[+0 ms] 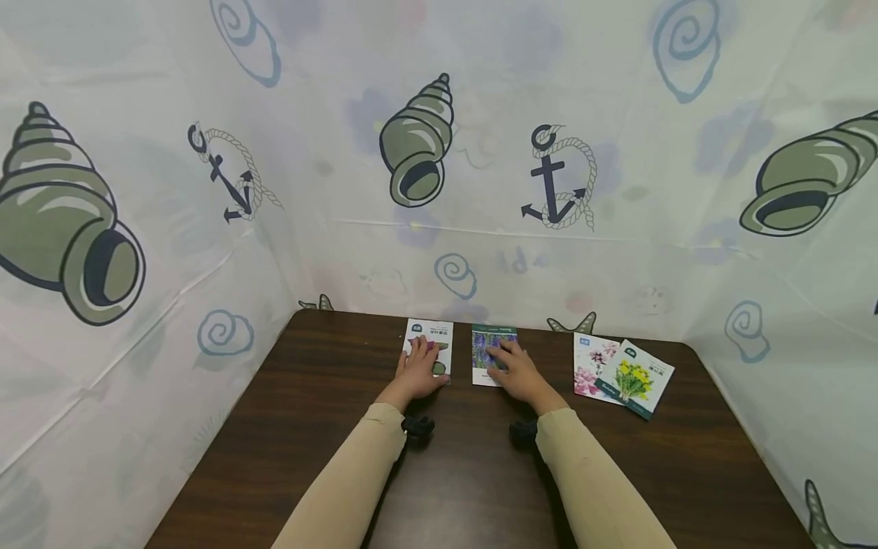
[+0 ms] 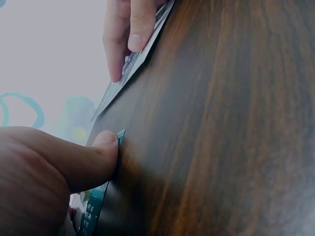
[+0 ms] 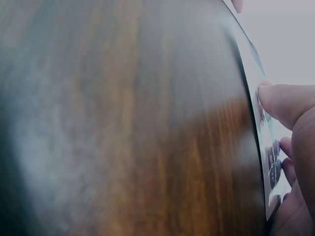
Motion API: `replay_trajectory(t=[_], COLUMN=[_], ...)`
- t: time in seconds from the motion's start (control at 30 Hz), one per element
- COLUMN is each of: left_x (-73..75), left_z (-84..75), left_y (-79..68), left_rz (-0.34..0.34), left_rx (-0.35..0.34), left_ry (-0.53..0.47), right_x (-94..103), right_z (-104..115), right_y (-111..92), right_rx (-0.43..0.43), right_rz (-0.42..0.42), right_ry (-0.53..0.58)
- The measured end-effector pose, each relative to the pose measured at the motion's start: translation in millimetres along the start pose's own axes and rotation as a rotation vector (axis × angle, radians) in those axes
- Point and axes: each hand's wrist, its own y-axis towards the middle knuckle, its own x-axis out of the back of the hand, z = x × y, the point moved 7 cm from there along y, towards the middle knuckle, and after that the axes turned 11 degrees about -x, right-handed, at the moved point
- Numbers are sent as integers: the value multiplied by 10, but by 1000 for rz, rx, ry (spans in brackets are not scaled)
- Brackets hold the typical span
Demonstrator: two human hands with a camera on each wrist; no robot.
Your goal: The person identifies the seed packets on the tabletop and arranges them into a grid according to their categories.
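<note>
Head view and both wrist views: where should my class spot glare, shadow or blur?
Head view: a pale sheen on the tabletop between the sleeves; left wrist view: the backdrop washed out nearly white; right wrist view: wood grain blurred, hazy pale glare towards the left, and a dark shadow along the edge of the packet.

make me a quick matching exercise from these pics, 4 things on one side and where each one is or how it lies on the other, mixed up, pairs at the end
Column one
1. left hand
2. yellow-flower packet
3. right hand
4. pink-flower packet

Column two
A. touching the purple-flower packet
B. partly covered by another packet
C. touching the leftmost packet
D. lying over part of another packet

Right pairs
1-C
2-D
3-A
4-B
</note>
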Motion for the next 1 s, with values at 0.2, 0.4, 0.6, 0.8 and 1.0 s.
replay_trajectory(t=[0.2, 0.4, 0.6, 0.8, 1.0], left_x=[20, 13, 0, -20, -7], left_z=[31, 52, 49, 54, 20], left_y=[28, 44, 52, 63, 22], left_rz=[-12, -3, -10, -25, -17], left_rx=[10, 8, -2, -8, 0], left_ry=[11, 1, -5, 4, 4], right_x=[12, 15, 27, 64, 81], right_z=[-11, -19, -23, -33, -68], right_y=[41, 40, -6, -79, -164], right_rx=[-17, -8, -5, 1, 14], right_rz=[6, -27, -48, -72, -80], right_ry=[58, 74, 120, 192, 231])
